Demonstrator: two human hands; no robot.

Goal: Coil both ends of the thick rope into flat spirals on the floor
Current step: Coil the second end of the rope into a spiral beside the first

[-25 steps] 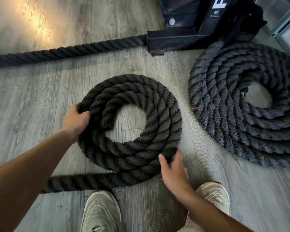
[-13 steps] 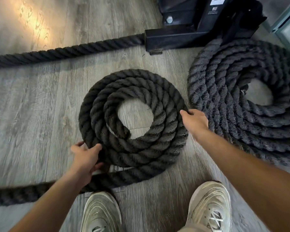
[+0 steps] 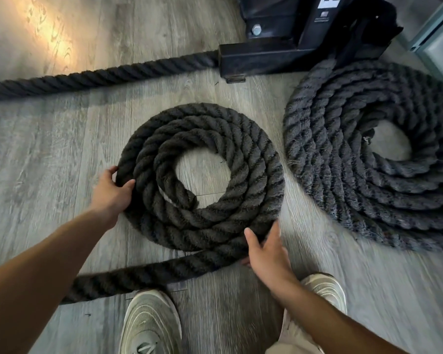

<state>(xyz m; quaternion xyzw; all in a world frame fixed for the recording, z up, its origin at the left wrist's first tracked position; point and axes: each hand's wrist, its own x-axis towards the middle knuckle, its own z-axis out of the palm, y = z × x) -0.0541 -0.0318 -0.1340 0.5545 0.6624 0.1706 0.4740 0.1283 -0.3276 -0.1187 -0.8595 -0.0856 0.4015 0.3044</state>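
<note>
A thick dark rope lies on the grey wood floor. Its near end forms a flat spiral (image 3: 215,154) of about three turns in the middle of the view. My left hand (image 3: 110,192) grips the spiral's outer turn on the left side. My right hand (image 3: 266,249) presses the outer turn at the lower right, fingers wrapped on the rope. A loose stretch of rope (image 3: 143,274) runs from there to the lower left, under my left forearm. A second, larger spiral (image 3: 348,180) lies flat at the right.
A black steel rack base (image 3: 274,52) stands at the back, with a straight run of rope (image 3: 100,75) leading left from it. My two pale shoes (image 3: 151,325) are at the bottom edge. A metal frame (image 3: 437,39) stands at the far right.
My left hand moved from the spiral's bottom up to its left side. My right hand dropped from the right side to the lower right. The spiral's turns lie a little tighter.
</note>
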